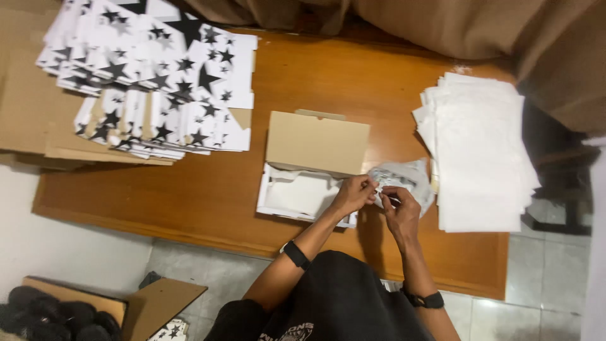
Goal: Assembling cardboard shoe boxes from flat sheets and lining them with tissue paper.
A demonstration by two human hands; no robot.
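An open cardboard box (315, 142) with its brown lid raised sits in the middle of the wooden table (208, 189); white paper lines its inside (297, 192). My left hand (353, 194) and my right hand (399, 213) meet at the box's right edge. Both pinch a crumpled clear plastic bag (410, 180) with a grey item inside. Each wrist wears a dark band.
Flat white boxes printed with black stars (151, 76) are piled at the far left on brown cardboard. A stack of white paper sheets (480, 158) lies at the right. A brown curtain (480, 31) hangs behind. On the floor lie a cardboard piece (158, 303) and dark round objects (57, 316).
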